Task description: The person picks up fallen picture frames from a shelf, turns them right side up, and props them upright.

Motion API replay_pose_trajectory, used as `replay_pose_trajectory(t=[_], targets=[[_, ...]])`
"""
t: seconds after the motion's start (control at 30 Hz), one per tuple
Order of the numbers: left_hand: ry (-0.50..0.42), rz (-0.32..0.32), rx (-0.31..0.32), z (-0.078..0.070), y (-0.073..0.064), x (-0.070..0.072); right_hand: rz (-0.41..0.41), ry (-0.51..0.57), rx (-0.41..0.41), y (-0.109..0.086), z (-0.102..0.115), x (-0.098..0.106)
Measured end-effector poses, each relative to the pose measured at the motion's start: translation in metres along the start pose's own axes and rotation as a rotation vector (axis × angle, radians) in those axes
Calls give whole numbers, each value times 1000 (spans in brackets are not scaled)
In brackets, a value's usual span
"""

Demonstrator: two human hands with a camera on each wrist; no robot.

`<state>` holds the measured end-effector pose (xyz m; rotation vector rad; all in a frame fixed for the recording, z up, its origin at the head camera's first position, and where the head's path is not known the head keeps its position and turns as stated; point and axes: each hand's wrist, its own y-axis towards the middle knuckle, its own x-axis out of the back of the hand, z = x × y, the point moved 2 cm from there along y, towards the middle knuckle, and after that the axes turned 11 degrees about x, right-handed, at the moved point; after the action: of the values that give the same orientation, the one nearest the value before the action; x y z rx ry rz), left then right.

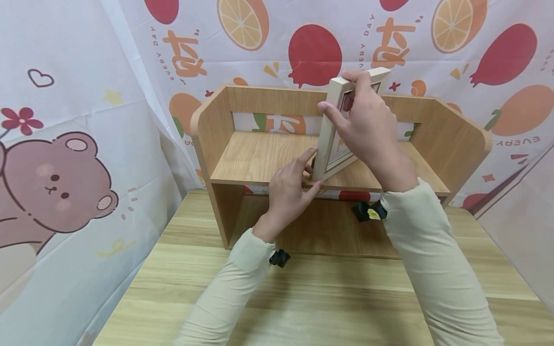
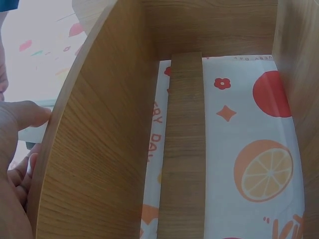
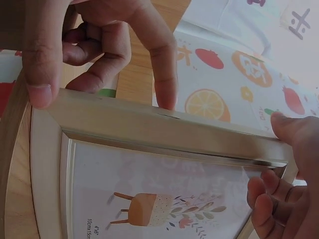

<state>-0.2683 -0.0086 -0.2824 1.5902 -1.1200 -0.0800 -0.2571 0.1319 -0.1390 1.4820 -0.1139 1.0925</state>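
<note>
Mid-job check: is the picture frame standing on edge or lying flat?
On edge: the picture frame rises above the upper shelf, right hand gripping near its top, left hand at its lower corner.

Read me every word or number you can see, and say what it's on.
"EVERY DAY": fruit-print cloth.
"4"x6"" and "10cmx15cm": picture inside the photo frame.
Orange lettering on the cloth: stylised, unclear.
Purple marks on pale surface: unclear.
Yellow wrist label: too small to read.
</note>
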Motion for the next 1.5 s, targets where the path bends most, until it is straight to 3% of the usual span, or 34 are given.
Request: replay_pose_trajectory(t=[0.57, 1.23, 1.5], targets=[[-10, -15, -6, 2, -1, -1, -98, -65, -61, 8, 5, -7], [-14, 10, -4, 2, -1, -2, -89, -64, -115, 8, 5, -7], [8, -9, -29, 0, 0, 1, -81, -64, -113, 9, 5, -5]])
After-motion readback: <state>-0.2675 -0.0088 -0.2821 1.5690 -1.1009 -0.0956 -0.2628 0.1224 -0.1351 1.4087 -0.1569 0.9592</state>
